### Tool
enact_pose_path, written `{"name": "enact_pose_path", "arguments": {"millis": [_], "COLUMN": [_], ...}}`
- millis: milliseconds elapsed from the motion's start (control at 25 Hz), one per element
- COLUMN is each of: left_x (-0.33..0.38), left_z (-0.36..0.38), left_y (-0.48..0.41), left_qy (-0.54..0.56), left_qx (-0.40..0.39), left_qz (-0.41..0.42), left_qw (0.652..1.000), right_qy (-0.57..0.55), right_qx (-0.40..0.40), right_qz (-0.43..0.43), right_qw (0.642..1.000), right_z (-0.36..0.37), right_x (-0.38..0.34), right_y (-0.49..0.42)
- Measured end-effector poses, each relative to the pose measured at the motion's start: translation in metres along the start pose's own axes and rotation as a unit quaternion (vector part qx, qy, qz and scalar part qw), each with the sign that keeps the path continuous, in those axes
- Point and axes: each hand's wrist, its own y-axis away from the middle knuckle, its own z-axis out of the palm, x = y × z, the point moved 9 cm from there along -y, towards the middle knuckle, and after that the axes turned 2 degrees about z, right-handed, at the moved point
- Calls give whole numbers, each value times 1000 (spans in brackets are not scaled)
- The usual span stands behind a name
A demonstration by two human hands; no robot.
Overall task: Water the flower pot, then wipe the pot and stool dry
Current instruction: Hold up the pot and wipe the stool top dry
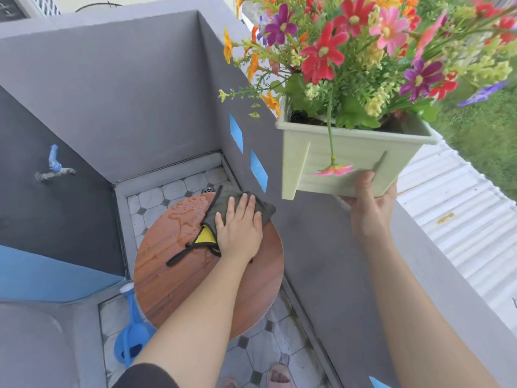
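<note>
Fingers (247, 204) flat on cloth (223, 208); R hand (369, 203) under pot (335, 163).

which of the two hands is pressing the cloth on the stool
The left hand, flat on the dark cloth atop the wet stool. The right hand holds up the flower pot.

Left hand (240, 228) lies palm down, fingers (247, 204) straight and together, pointing toward 12 o'clock; right hand (369, 201) raised at 2 o'clock, palm up, thumb curled, both forearms bare
</note>
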Motion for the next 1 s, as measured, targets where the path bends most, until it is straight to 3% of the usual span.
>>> {"name": "enact_pose_path", "arguments": {"millis": [360, 560, 640, 720, 800, 840, 880, 1000], "left_x": [-68, -75, -77, -65, -48, -50, -60, -90], "left_z": [-21, -23, -50, -75, -61, -47, -34, -30], "left_y": [-3, -2, -6, -11, -7, 0, 1, -9], "left_qy": [88, 124, 64, 17, -32, -65, -96, -88], "left_qx": [71, 9, 56, 115, 31, -31, -70, -31], "left_qz": [-229, -254, -207, -32, 199, 253, 253, 105], "left_qw": [967, 959, 975, 993, 979, 965, 960, 990], "right_qy": [-7, -3, -3, -5, -4, -5, -5, -6], "right_qx": [-7, -10, -11, -11, -10, -9, -9, -8], "right_qz": [-6, -4, -4, -4, -6, -7, -10, -11], "right_qw": [1000, 1000, 1000, 1000, 1000, 1000, 1000, 1000], "right_z": [0, 3, 2, 2, 1, 1, 1, 1], "right_x": [0, -2, -2, 0, 0, 1, 0, 0], "right_y": [-1, 0, 0, 0, -1, -1, -1, -1]}}
